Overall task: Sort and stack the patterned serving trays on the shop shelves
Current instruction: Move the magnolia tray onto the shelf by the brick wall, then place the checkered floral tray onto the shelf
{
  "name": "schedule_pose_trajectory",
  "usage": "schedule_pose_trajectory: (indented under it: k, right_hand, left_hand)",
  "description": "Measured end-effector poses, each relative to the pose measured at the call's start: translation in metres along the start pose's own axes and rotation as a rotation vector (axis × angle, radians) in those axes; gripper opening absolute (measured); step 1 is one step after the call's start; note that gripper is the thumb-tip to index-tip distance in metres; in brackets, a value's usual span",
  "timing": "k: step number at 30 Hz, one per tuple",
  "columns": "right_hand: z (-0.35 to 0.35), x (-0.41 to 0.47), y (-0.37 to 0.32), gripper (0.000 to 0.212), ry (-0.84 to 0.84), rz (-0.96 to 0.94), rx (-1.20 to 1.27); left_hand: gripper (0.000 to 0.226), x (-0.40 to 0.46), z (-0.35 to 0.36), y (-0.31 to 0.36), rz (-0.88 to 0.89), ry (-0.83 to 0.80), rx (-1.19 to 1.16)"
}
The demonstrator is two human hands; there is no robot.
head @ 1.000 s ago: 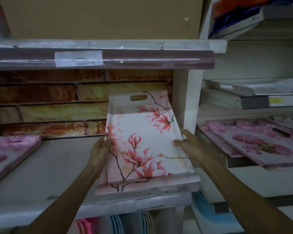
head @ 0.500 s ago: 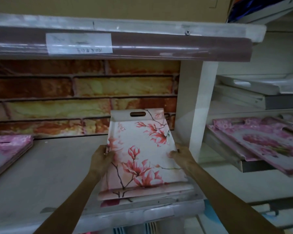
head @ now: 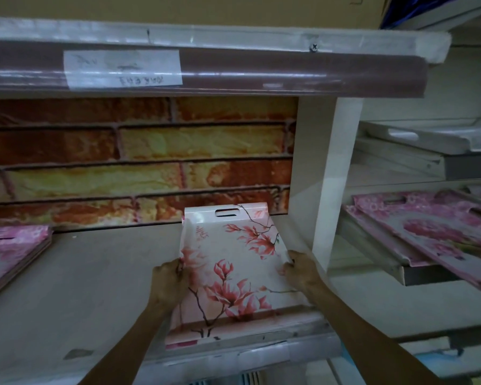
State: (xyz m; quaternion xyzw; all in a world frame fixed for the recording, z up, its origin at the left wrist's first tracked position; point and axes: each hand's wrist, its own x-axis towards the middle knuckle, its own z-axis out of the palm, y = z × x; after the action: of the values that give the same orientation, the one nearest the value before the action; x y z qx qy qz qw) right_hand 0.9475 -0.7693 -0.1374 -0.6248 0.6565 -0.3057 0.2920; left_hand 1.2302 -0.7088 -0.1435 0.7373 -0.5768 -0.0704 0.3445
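Glossy rectangular magnolia-print tray [head: 233,262], slot-handled, side rims pinched by both hands [head: 168,282] [head: 300,269].

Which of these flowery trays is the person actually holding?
The pale magnolia tray on the middle shelf: left hand and right hand grip its sides. The pink trays at far left and right lie untouched.

Dim shop shelving unit, pale grey shelf board [head: 81,287] near, brick-patterned back panel [head: 139,162] far, white upright post [head: 331,173] at right, upper shelf edge [head: 233,70] with a taped paper label [head: 122,68], cardboard box [head: 178,6] above.
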Motion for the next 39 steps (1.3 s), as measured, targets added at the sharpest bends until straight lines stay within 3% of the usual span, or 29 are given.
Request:
schedule_pose_trajectory:
  k: [5, 9, 12, 15, 20, 26, 30, 34, 37, 39]
  right_hand:
    - [0.000, 0.001, 0.003, 0.027, -0.014, -0.027, -0.067]
    - [-0.004, 0.000, 0.006, 0.020, -0.023, -0.056, -0.088]
    - [-0.019, -0.002, 0.001, 0.010, 0.025, -0.143, -0.117]
    - [-0.043, -0.004, -0.006, 0.018, 0.129, -0.271, -0.116]
    - [-0.100, -0.024, -0.027, 0.020, 0.347, -0.461, -0.011]
    - [-0.166, -0.054, -0.050, 0.015, 0.582, -0.589, -0.072]
    - [-0.224, -0.059, -0.062, 0.012, 0.805, -0.669, -0.234]
    - [-0.288, -0.040, -0.059, 0.024, 0.959, -0.517, -0.427]
    - [-0.325, -0.024, -0.053, 0.046, 0.822, -0.264, -0.546]
    - [-0.340, -0.017, -0.050, 0.049, 0.684, -0.151, -0.626]
  left_hand:
    - [0.019, -0.005, 0.000, 0.000, 0.022, -0.016, 0.027]
    - [0.036, 0.002, 0.001, -0.002, -0.036, -0.101, 0.094]
    - [0.043, 0.006, -0.007, 0.003, 0.017, -0.029, 0.116]
    - [0.028, 0.011, -0.020, 0.023, 0.023, 0.064, -0.108]
    - [0.014, 0.021, -0.035, 0.068, 0.130, 0.054, -0.521]
    - [0.033, 0.021, -0.031, 0.111, 0.257, -0.067, -0.603]
    - [0.026, 0.019, -0.020, 0.132, 0.276, -0.130, -0.690]
    - [0.035, 0.013, -0.012, 0.157, 0.300, -0.196, -0.729]
    - [0.032, 0.008, -0.007, 0.179, 0.312, -0.239, -0.783]
    - [0.027, 0.004, -0.005, 0.196, 0.324, -0.254, -0.815]
